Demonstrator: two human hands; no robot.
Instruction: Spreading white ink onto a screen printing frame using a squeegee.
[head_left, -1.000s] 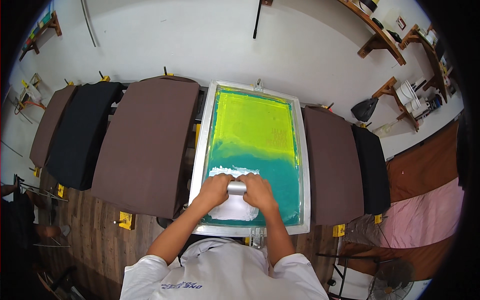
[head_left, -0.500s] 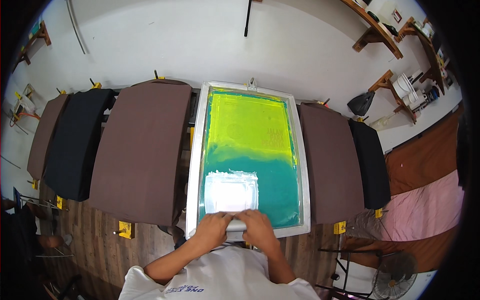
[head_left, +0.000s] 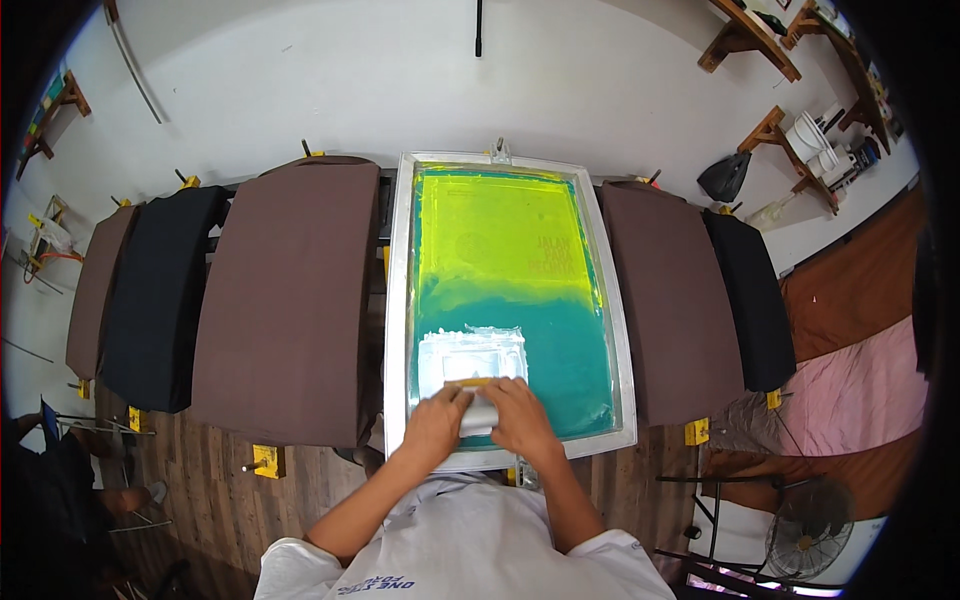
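Note:
My left hand (head_left: 435, 425) and my right hand (head_left: 522, 422) are closed side by side around a squeegee (head_left: 478, 408) with a silver handle and a yellow strip along its far edge. It rests over a patch of white ink (head_left: 460, 350) at the lower left of a screen mesh, which is teal with a yellow-green upper half and faint stencil shapes. A silver frame (head_left: 625, 400) surrounds the mesh, with a clamp (head_left: 500, 150) at its back edge. What lies under the screen is hidden.
Brown-covered boards (head_left: 280, 300) and black-covered boards (head_left: 160, 300) flank the screen on yellow mounts. Wooden shelves (head_left: 750, 50) line the white wall. A standing fan (head_left: 805, 530) and brown and pink fabric (head_left: 850, 380) are at the right. A partly visible person (head_left: 60, 470) is at far left.
Both hands slid the squeegee to the screen's near edge, then back forward onto the white ink, where its yellow strip now shows. The view has shifted slightly.

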